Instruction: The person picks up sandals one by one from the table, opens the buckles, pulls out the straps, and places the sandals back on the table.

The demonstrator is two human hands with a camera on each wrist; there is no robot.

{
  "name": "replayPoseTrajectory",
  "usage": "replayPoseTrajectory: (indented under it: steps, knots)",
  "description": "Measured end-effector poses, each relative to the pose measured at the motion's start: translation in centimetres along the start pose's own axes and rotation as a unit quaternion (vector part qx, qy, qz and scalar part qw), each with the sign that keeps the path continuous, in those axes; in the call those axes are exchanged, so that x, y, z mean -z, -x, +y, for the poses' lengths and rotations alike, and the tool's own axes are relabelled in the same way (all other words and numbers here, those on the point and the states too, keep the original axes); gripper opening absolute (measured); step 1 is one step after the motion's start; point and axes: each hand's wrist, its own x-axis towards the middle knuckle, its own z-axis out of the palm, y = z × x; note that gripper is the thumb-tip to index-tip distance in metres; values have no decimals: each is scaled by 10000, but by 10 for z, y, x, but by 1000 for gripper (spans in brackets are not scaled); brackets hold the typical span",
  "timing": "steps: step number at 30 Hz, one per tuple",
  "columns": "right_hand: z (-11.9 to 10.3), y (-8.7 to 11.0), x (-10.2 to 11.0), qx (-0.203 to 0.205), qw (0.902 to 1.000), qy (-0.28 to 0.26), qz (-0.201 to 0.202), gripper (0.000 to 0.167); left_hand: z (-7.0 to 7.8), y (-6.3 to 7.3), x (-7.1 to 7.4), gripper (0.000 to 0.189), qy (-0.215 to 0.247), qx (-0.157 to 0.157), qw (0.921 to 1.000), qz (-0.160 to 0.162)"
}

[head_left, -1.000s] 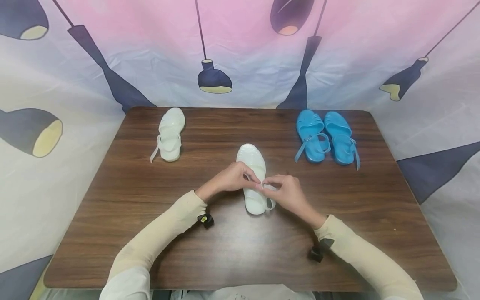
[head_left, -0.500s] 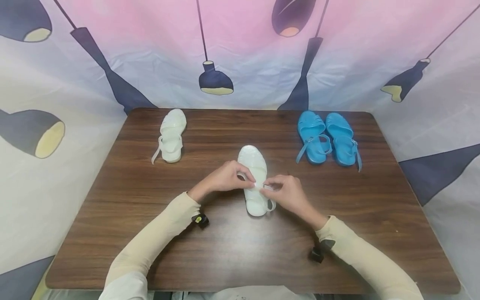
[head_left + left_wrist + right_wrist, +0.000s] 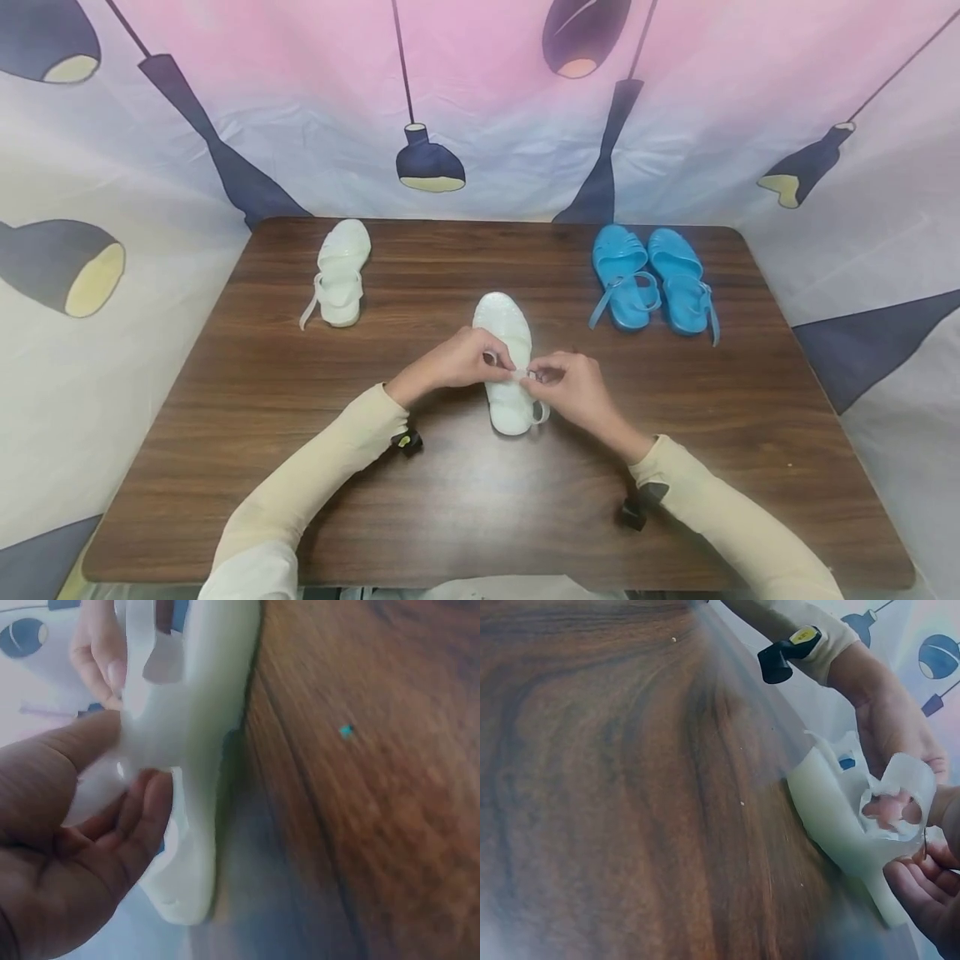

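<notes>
A white sandal (image 3: pixel 502 321) lies on the table in front of me, its toe pointing away. My left hand (image 3: pixel 465 358) reaches over its left side and pinches the ankle strap (image 3: pixel 99 791) between thumb and fingers. On the other side, my right hand (image 3: pixel 576 385) pinches the strap near its buckle; a thin metal pin (image 3: pixel 925 844) shows at those fingertips in the right wrist view. Between the two hands a short stretch of strap spans the sandal. The back loop (image 3: pixel 542 412) sticks out at the heel's right. Fingers hide most of the buckle.
Another white sandal (image 3: pixel 343 271) stands at the back left of the wooden table (image 3: pixel 480 517), its strap hanging loose. Two blue sandals (image 3: pixel 621 275) sit side by side at the back right. Behind the table hangs a lamp-patterned cloth (image 3: pixel 300 75).
My left hand first drew left, away from the right hand, then came slightly back. Strap now shows between the fingertips, which met a second ago. The right hand has barely moved.
</notes>
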Motion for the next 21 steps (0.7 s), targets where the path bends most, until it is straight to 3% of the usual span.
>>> replayPoseTrajectory:
  steps: [4,9,21]
  knots:
    - [0,-2,2,-114,9999,-72,-40,19,-2,1,5,5,81,117,9998,100]
    - [-1,-2,3,-303,9993,-126,-188,20,-9,7,8,6,537,163,9984,107]
    - [0,-1,3,-350,9985,-323,-284,19,-16,8,10,5,1227,216,9919,247]
